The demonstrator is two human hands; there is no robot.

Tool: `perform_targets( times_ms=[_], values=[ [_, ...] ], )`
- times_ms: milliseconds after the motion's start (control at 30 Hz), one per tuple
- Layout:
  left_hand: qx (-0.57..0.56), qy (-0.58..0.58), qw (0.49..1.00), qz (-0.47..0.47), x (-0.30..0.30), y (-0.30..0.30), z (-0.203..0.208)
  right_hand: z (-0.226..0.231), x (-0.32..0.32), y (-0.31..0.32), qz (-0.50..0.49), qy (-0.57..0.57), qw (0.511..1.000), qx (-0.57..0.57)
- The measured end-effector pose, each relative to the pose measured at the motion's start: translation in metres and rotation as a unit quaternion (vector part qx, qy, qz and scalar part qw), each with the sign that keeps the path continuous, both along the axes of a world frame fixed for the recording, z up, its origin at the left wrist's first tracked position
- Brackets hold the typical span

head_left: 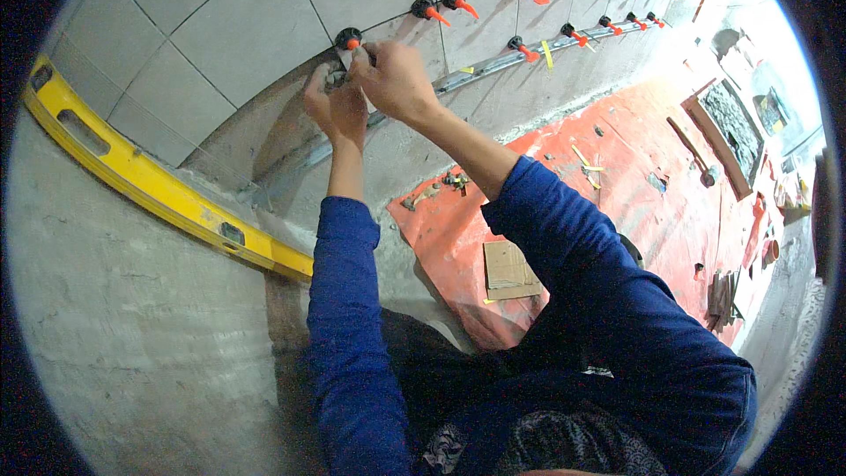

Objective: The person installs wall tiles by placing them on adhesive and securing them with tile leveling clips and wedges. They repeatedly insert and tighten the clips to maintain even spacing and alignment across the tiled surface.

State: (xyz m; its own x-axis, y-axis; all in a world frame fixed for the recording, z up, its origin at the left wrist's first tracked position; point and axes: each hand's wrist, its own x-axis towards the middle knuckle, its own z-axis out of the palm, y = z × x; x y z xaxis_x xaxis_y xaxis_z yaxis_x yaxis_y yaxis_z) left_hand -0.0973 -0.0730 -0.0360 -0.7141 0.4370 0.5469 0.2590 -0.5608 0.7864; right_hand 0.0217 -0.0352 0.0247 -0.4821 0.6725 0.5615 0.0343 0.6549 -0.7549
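While both hands meet at the far wall's bottom tile edge, the right hand (397, 79) pinches a black-and-orange tile leveling clip (348, 38), fingers closed on it. The left hand (335, 106) curls just beneath it; what it holds, I cannot tell. A yellow spirit level (159, 185) leans left.

Left hand (337, 106) grip contents hidden; fingertips blurred.

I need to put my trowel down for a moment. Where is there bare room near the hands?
The red sheet is bare between the cardboard piece and the mortar tray. Grey floor below the yellow level is also free. It is crowded at the tile edge, where the left hand, right hand and orange-tipped clips meet.
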Motion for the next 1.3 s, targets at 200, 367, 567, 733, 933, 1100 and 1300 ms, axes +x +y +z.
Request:
perform_targets(
  times_ms=[200, 367, 567, 733, 933, 1100, 1300],
  values=[
    [0.067, 0.145, 0.972, 0.172, 0.029, 0.001, 0.022, 0.002, 0.002, 0.002, 0.001, -0.024, 1.0, 0.019],
    [-0.069, 0.392, 0.876, 0.272, 0.01, -0.015, 0.047, 0.005, 0.003, 0.003, -0.005, -0.042, 0.999, 0.024],
    [-0.28, 0.636, 0.675, 0.247, -0.001, -0.034, 0.098, 0.003, 0.001, 0.003, -0.015, -0.027, 0.998, 0.05],
    [-0.35, 0.689, 0.608, 0.181, 0.0, -0.03, 0.125, 0.004, 0.001, 0.002, -0.014, -0.037, 0.999, 0.034],
    [-0.33, 0.727, 0.578, 0.171, 0.007, -0.031, 0.129, 0.003, 0.002, 0.001, -0.017, -0.025, 0.999, 0.024],
    [-0.328, 0.731, 0.566, 0.194, 0.002, -0.03, 0.12, 0.001, -0.001, 0.002, -0.017, -0.019, 0.999, 0.022],
    [-0.109, 0.439, 0.859, 0.24, 0.001, -0.032, 0.045, 0.003, 0.006, 0.005, 0.033, -0.02, 0.999, -0.002]
  ],
)
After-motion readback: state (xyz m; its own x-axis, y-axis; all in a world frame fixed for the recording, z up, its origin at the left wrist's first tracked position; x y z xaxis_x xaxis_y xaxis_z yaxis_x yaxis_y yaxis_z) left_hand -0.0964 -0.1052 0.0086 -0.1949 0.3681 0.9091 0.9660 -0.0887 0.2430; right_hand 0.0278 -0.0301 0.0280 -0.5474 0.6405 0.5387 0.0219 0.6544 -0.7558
